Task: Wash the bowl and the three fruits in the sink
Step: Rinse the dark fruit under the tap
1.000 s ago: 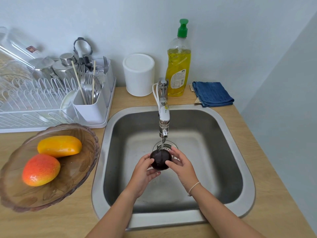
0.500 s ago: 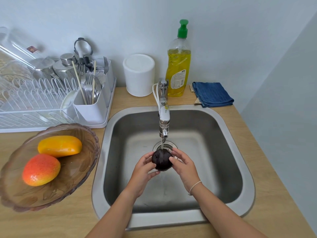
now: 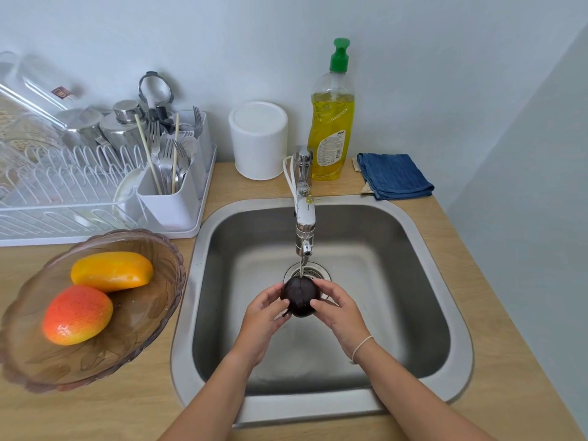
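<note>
A dark round fruit sits between both hands above the middle of the steel sink, directly under the tap, whose thin stream of water lands on the fruit's top just in front of the drain. The left hand cups the fruit from its left side: the fingers curl round the near and lower left of it, and the thumb lies along the upper left edge. The right hand closes on it from the other side, thumb pressed against the lower right face and the other fingers wrapped round the far right edge, so that only the fruit's top and front show between the two hands. A pale band circles the right wrist. The fruit is held clear of the sink floor, though how far cannot be told. To the left of the sink, on the wooden counter, a brown glass bowl holds two more fruits, a yellow-orange mango behind and a red-orange mango in front, touching each other. Behind the bowl stands a white dish rack with cutlery in its holder. At the back are a white canister, a bottle of yellow dish soap and a folded blue cloth.
</note>
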Available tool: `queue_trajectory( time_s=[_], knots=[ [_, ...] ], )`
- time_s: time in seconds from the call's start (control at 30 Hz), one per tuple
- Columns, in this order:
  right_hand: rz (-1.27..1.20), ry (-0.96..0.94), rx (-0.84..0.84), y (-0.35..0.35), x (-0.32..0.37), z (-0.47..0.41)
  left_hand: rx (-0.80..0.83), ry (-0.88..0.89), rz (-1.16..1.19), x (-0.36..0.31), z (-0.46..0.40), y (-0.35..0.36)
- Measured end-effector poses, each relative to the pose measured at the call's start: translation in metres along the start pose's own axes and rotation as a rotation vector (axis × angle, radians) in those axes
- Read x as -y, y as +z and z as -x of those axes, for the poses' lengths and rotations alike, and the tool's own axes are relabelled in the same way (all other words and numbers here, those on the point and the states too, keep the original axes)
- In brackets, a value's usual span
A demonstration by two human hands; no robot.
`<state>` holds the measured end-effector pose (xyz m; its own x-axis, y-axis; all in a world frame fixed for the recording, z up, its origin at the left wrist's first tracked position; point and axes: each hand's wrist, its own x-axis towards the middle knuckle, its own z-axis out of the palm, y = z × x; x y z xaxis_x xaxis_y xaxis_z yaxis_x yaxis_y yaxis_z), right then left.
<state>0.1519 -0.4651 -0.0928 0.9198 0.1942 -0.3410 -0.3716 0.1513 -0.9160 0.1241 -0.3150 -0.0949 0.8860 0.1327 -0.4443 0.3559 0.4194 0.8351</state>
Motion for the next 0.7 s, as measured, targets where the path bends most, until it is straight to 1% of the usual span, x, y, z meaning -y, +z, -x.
queue_trajectory(
  time_s=[0.23, 0.3, 0.43, 0.7],
  knots=[
    [-0.036, 0.021, -0.06, 0.0, 0.0, -0.001, 0.015, -0.053, 0.225, -0.003, -0.002, -0.001],
    [-0.042, 0.027, -0.071, 0.0, 0.0, -0.002, 0.022, -0.062, 0.239, -0.002, -0.003, -0.001],
    [-0.042, 0.045, -0.09, -0.001, -0.002, -0.004, 0.027, -0.053, 0.174, -0.003, -0.007, 0.003],
    [-0.059, 0.038, -0.151, -0.004, 0.002, -0.005, 0.04, -0.073, -0.054, -0.012, -0.014, 0.011]
  ],
)
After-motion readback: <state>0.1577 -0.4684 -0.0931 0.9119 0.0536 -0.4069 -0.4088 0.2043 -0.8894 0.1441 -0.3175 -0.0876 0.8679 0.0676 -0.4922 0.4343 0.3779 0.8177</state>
